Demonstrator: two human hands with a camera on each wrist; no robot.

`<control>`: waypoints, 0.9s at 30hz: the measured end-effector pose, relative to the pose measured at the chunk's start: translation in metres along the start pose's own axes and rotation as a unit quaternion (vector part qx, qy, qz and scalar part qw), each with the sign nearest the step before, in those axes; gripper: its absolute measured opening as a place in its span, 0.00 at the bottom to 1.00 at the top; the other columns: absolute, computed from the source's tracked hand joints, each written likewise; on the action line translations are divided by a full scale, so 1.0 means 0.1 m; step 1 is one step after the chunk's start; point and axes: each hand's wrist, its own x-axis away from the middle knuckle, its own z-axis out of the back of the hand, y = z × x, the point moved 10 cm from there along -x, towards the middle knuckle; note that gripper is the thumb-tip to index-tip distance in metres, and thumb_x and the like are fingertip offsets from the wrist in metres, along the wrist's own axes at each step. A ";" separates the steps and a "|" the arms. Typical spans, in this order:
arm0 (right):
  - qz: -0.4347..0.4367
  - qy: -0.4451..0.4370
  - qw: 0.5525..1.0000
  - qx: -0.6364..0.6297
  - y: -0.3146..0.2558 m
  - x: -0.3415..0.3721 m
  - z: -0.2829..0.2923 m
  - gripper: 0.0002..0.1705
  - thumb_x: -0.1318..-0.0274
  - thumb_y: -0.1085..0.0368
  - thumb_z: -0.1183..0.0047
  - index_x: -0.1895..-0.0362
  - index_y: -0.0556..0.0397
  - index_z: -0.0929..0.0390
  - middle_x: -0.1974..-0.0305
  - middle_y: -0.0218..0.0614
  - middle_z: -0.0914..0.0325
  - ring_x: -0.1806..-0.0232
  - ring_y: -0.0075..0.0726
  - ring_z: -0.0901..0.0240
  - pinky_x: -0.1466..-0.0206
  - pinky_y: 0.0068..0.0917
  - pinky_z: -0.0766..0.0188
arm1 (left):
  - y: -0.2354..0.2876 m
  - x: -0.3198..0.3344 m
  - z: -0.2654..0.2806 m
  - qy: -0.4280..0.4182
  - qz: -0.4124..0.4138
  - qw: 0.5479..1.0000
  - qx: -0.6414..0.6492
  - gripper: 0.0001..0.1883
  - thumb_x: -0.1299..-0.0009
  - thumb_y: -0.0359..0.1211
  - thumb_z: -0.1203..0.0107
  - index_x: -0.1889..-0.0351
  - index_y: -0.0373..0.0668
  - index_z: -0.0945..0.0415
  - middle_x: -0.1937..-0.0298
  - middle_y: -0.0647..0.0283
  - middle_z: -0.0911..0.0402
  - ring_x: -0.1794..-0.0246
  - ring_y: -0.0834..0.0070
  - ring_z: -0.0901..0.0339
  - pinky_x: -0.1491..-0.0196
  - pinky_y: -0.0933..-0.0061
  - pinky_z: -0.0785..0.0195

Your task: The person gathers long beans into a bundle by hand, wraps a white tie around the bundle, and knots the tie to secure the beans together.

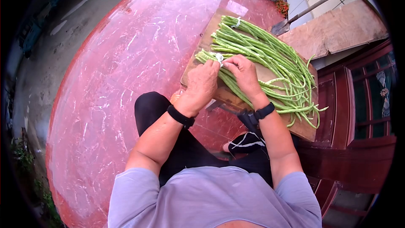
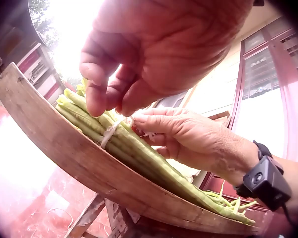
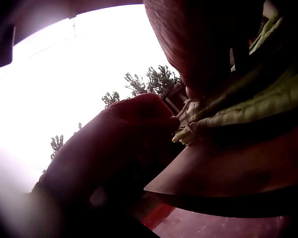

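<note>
Both hands meet at the near bundle of long green beans (image 1: 236, 88), which lies on a wooden board (image 1: 306, 130). A white strip (image 2: 109, 135) wraps around this bundle close to its end. My left hand (image 1: 202, 80) bends its fingers over the strip from the left, pinching it at the bundle's top. From the right, my right hand (image 1: 242, 74) pinches the strip between thumb and forefinger. In the left wrist view the fingertips of both hands come close together at the knot. The right wrist view is dark, with the strip's ends (image 3: 187, 116) showing between the hands.
More long beans (image 1: 265, 52) lie beyond on the board, the farthest bunch bound with a white tie (image 1: 237, 22). Loose white strips (image 1: 253, 138) hang over the person's leg. A shovel (image 1: 282, 27) and a wooden panel (image 1: 337, 29) stand past the board, beside a dark red door (image 1: 337, 101).
</note>
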 end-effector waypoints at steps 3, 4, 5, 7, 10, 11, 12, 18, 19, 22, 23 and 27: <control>-0.027 -0.009 1.000 -0.007 0.14 -0.06 0.01 0.07 0.45 0.65 0.41 0.65 0.54 0.17 0.68 0.39 0.21 0.65 0.39 0.22 0.60 0.33 0.29 | 0.01 0.03 -0.04 -0.037 -0.001 0.999 -0.012 0.07 0.38 0.25 0.49 0.63 0.44 0.30 0.65 0.61 0.23 0.63 0.62 0.19 0.67 0.62 0.26; -0.029 -0.013 0.999 0.000 0.15 -0.06 0.01 0.07 0.45 0.64 0.41 0.66 0.54 0.17 0.68 0.39 0.21 0.65 0.40 0.22 0.60 0.33 0.29 | 0.00 0.04 -0.05 -0.042 -0.005 0.999 0.000 0.07 0.38 0.25 0.49 0.62 0.45 0.30 0.65 0.61 0.23 0.63 0.62 0.19 0.66 0.62 0.26; -0.031 -0.018 0.999 0.007 0.16 -0.06 0.00 0.07 0.46 0.64 0.40 0.66 0.54 0.17 0.68 0.39 0.21 0.65 0.40 0.22 0.60 0.33 0.29 | -0.01 0.06 -0.07 -0.049 -0.010 0.999 0.012 0.08 0.38 0.24 0.49 0.62 0.45 0.29 0.65 0.61 0.23 0.63 0.62 0.19 0.66 0.62 0.26; -0.038 -0.018 0.999 0.025 0.18 -0.08 0.00 0.08 0.46 0.62 0.40 0.66 0.53 0.17 0.68 0.38 0.21 0.65 0.40 0.23 0.60 0.34 0.29 | -0.02 0.08 -0.10 -0.063 -0.022 0.997 0.024 0.08 0.38 0.25 0.50 0.62 0.45 0.29 0.64 0.61 0.23 0.63 0.62 0.19 0.66 0.61 0.25; -0.041 -0.021 0.997 0.054 0.20 -0.11 -0.02 0.09 0.46 0.59 0.41 0.67 0.51 0.17 0.67 0.37 0.21 0.64 0.40 0.23 0.60 0.34 0.29 | -0.03 0.08 -0.15 -0.089 -0.044 0.995 0.032 0.07 0.37 0.25 0.51 0.61 0.44 0.29 0.64 0.61 0.22 0.63 0.61 0.19 0.66 0.60 0.26; -0.046 -0.026 0.998 0.044 0.23 -0.10 -0.05 0.09 0.45 0.59 0.41 0.67 0.50 0.17 0.67 0.37 0.21 0.64 0.40 0.23 0.61 0.34 0.29 | -0.06 0.07 -0.18 -0.098 -0.052 0.993 0.040 0.08 0.36 0.25 0.51 0.60 0.44 0.29 0.64 0.61 0.22 0.63 0.60 0.19 0.66 0.60 0.26; -0.051 -0.029 0.998 0.034 0.26 -0.09 -0.09 0.09 0.45 0.59 0.41 0.67 0.50 0.17 0.67 0.37 0.21 0.64 0.40 0.23 0.61 0.34 0.29 | -0.07 0.08 -0.20 -0.107 -0.060 0.991 0.049 0.08 0.36 0.25 0.51 0.60 0.43 0.29 0.63 0.60 0.22 0.63 0.59 0.20 0.66 0.59 0.26; -0.019 -0.037 0.980 0.197 0.11 0.03 0.06 0.26 0.43 0.53 0.42 0.41 0.44 0.28 0.49 0.40 0.24 0.46 0.46 0.29 0.41 0.43 0.39 | -0.29 0.08 -0.28 -0.119 0.027 0.983 0.140 0.07 0.33 0.34 0.47 0.63 0.41 0.25 0.63 0.55 0.21 0.62 0.54 0.21 0.61 0.55 0.29; 0.018 -0.035 0.975 0.218 -0.06 0.12 0.10 0.30 0.44 0.52 0.41 0.38 0.44 0.31 0.47 0.41 0.26 0.44 0.47 0.30 0.38 0.43 0.40 | -0.32 0.09 -0.27 -0.127 0.041 0.980 0.149 0.08 0.33 0.35 0.47 0.64 0.40 0.25 0.64 0.55 0.21 0.61 0.53 0.21 0.61 0.55 0.29; 0.087 -0.101 0.947 0.292 -0.32 0.50 0.08 0.48 0.51 0.48 0.37 0.28 0.43 0.43 0.37 0.46 0.33 0.34 0.51 0.40 0.29 0.44 0.51 | -0.36 0.10 -0.22 -0.128 0.066 0.977 0.158 0.10 0.34 0.37 0.46 0.66 0.40 0.24 0.65 0.53 0.20 0.61 0.53 0.21 0.60 0.54 0.30; 0.086 -0.108 0.946 0.295 -0.27 0.57 0.11 0.48 0.52 0.47 0.37 0.28 0.42 0.43 0.38 0.45 0.33 0.34 0.50 0.39 0.30 0.45 0.51 | -0.35 0.11 -0.24 -0.113 0.060 0.980 0.152 0.10 0.33 0.37 0.46 0.65 0.40 0.23 0.66 0.53 0.20 0.61 0.52 0.21 0.60 0.54 0.30; 0.074 -0.114 0.946 0.296 0.03 0.66 0.26 0.44 0.54 0.49 0.38 0.32 0.43 0.38 0.43 0.44 0.30 0.41 0.50 0.34 0.36 0.46 0.43 | -0.28 0.13 -0.36 -0.189 0.063 0.972 0.126 0.12 0.34 0.38 0.45 0.64 0.38 0.23 0.70 0.52 0.19 0.67 0.53 0.21 0.62 0.56 0.30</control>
